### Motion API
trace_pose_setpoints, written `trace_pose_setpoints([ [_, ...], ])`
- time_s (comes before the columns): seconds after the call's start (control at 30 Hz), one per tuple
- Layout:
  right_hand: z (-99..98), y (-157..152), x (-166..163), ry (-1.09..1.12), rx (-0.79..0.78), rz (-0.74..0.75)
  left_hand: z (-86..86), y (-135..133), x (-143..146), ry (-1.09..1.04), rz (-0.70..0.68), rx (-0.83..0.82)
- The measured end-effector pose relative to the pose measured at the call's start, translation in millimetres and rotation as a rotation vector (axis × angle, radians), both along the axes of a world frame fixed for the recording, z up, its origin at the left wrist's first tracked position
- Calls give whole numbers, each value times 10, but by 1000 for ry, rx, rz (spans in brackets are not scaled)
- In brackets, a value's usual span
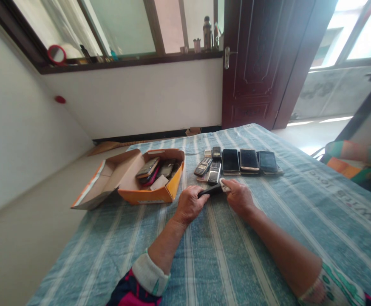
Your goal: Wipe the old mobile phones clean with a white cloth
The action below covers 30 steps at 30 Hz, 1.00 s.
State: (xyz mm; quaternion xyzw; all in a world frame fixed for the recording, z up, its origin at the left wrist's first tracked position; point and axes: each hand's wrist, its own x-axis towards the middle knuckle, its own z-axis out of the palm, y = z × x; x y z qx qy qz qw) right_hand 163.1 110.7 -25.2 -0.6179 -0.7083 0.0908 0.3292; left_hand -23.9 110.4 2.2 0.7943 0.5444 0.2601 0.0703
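Note:
My left hand [190, 203] is closed around one end of a dark mobile phone [210, 190], held just above the bed cover. In my right hand [240, 197] a white cloth [225, 185] is pinched against the phone's other end. Behind my hands lie several keypad phones, among them a silver one [214, 172] and a grey one [203, 166]. To their right, black-screened smartphones [230, 160] rest in a row, partly stacked. An open orange cardboard box [147, 196] on the left holds more phones [148, 168] and a small white piece.
A blue striped cover [172, 255] spreads under everything. The box's lid [100, 182] is folded out to the left. Beyond the far edge are a white wall [140, 102] and a dark red door [258, 63]. Colourful fabric [354, 157] lies at the right.

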Motion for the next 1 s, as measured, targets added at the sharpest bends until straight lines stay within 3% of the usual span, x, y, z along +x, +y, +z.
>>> trace_pose_setpoints([
  [0.17, 1, -16, -1, -7, 105, 3, -8, 6, -5, -10, 1, -17],
  [0.3, 27, -68, -60, -57, 327, 126, 3, 0, -9, -26, -10, -35],
  [0.4, 60, -108, -118, -161, 395, 229, 5, -9, -13, -34, -21, -32],
  [0.57, 93, -113, -144, -248, 361, 279, 2, -12, -10, -18, -17, -23],
  [0.8, 88, -80, -94, -285, 187, 108, 8, -16, -6, -11, -18, -19],
  [1.0, 55, -41, -44, -257, 133, 47, 1, -18, -12, -15, -8, -30],
])
